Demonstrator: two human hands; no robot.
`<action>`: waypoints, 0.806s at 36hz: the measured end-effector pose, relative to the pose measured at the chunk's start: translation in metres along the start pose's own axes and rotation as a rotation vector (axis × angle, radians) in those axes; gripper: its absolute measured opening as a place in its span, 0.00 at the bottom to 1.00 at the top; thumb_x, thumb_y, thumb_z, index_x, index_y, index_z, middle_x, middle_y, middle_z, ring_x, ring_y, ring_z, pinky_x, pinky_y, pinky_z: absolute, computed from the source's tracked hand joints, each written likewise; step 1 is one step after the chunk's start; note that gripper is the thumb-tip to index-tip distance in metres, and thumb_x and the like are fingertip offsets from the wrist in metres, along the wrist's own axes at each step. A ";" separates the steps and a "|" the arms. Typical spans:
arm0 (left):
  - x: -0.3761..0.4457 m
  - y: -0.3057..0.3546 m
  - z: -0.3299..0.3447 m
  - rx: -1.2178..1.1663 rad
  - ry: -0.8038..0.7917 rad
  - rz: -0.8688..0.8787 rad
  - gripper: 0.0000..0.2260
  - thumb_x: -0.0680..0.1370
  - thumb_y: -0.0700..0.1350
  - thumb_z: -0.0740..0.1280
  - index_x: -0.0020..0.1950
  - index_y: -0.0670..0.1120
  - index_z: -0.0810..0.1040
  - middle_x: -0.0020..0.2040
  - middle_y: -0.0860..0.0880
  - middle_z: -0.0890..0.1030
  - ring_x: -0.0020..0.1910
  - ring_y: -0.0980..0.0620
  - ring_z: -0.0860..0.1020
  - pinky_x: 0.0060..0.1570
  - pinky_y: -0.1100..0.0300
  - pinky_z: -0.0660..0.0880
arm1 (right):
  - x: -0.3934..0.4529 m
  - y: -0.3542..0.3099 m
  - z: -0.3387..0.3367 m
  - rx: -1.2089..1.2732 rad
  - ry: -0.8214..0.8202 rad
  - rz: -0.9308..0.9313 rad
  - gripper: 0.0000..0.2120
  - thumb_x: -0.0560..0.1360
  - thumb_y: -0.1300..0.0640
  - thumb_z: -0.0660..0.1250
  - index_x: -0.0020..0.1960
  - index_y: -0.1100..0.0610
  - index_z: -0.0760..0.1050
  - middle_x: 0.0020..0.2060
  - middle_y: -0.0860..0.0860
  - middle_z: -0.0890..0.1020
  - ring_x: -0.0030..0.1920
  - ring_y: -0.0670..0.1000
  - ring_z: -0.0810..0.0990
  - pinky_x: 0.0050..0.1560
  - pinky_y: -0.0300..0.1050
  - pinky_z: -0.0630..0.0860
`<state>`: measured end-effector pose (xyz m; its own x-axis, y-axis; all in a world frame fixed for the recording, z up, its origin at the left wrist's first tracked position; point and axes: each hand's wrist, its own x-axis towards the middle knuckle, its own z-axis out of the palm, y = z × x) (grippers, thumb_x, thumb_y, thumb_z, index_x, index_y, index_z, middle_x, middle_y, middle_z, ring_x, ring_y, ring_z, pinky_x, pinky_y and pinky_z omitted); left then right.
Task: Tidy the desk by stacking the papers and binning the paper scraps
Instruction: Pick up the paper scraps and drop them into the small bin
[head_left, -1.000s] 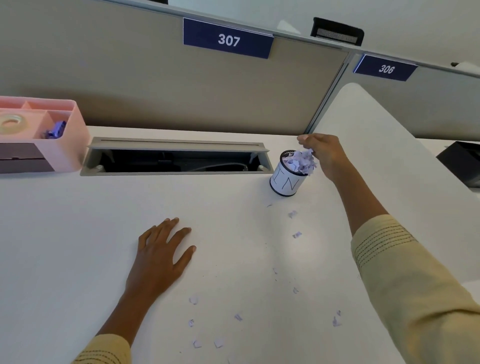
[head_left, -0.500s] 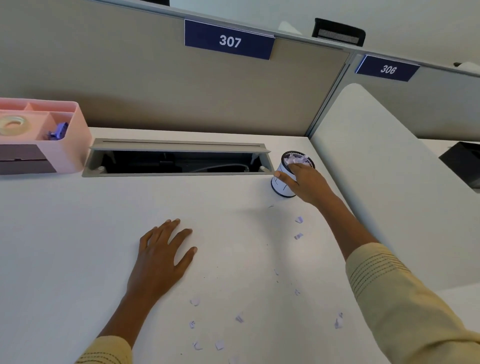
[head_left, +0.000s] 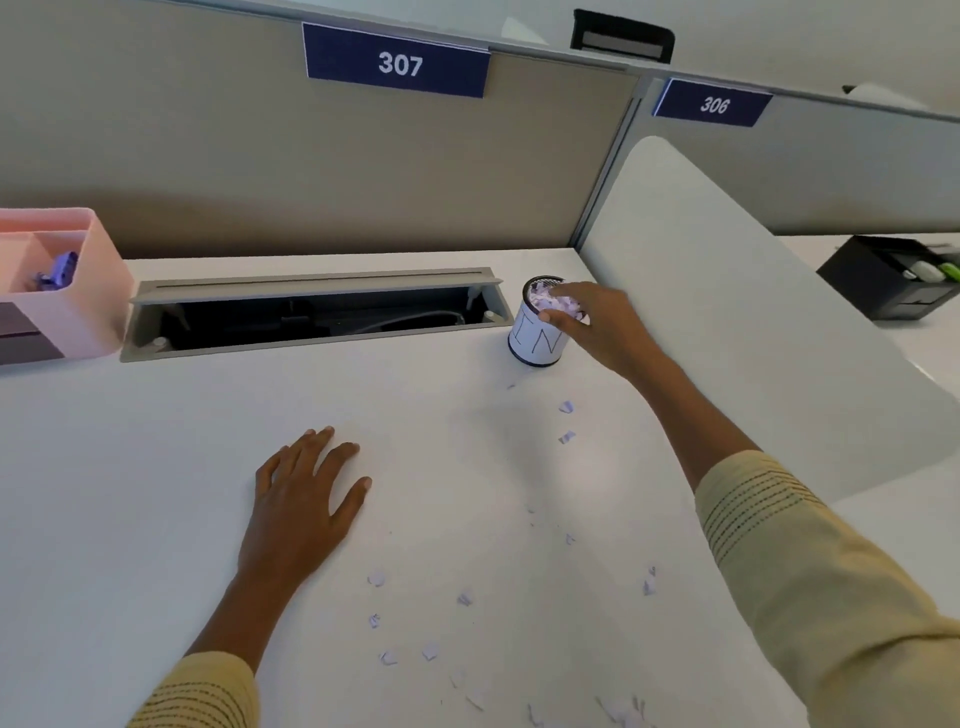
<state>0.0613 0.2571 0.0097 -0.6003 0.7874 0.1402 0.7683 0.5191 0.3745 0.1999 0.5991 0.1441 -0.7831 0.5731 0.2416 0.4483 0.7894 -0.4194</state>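
Two hands in view, each cut off past a yellow sleeve at the lower edge. Right hand (head_left: 597, 325) reaching over the small white bin (head_left: 535, 340), fingers (head_left: 558, 317) curled at its rim, thumb against the near wall, fingertips pressing on the lilac scraps heaped inside (head_left: 543, 301); hard to make out whether gripping the rim or only pushing the heap down. Far side of the bin hidden behind the knuckles, lettering on its wall partly covered. Left hand (head_left: 306, 499) lying flat on the white surface (head_left: 156, 493), fingers spread and relaxed, holding nothing. Loose paper scraps (head_left: 566, 408) scattered just below the bin and farther toward the near edge (head_left: 428, 652), between the two arms, well apart from either hand; nearest-edge ones smeared and cut off. Behind the bin, open cable tray (head_left: 311, 312) dark inside, contents unclear. Pink organiser (head_left: 78, 306) cropped at far left, something purple in one compartment. Black box (head_left: 878, 280) at far right beyond the curved divider (head_left: 753, 312). Partition signs 307 (head_left: 397, 62) and 306 (head_left: 714, 104).
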 end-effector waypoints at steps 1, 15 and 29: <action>0.001 0.000 0.000 0.006 -0.002 -0.002 0.27 0.78 0.63 0.50 0.63 0.48 0.76 0.68 0.44 0.73 0.69 0.43 0.69 0.67 0.46 0.61 | -0.012 -0.002 -0.005 0.021 0.044 0.004 0.18 0.75 0.49 0.68 0.60 0.58 0.77 0.56 0.54 0.82 0.52 0.52 0.79 0.56 0.46 0.75; -0.017 -0.005 0.003 -0.073 -0.103 0.017 0.20 0.81 0.49 0.59 0.71 0.42 0.69 0.76 0.39 0.61 0.76 0.39 0.56 0.72 0.43 0.48 | -0.349 0.011 -0.017 0.246 0.002 0.521 0.27 0.74 0.33 0.57 0.67 0.46 0.71 0.67 0.43 0.73 0.67 0.43 0.70 0.70 0.46 0.66; -0.065 0.010 -0.002 -0.186 -0.093 -0.011 0.19 0.83 0.47 0.56 0.73 0.43 0.68 0.77 0.42 0.59 0.77 0.44 0.54 0.74 0.51 0.45 | -0.423 -0.071 0.048 -0.115 -0.256 0.169 0.59 0.64 0.21 0.58 0.77 0.58 0.39 0.77 0.54 0.41 0.77 0.55 0.42 0.75 0.55 0.43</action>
<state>0.1075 0.2107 0.0057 -0.5791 0.8135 0.0531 0.7023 0.4647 0.5393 0.4784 0.2895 0.0295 -0.7699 0.6356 -0.0566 0.6153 0.7160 -0.3297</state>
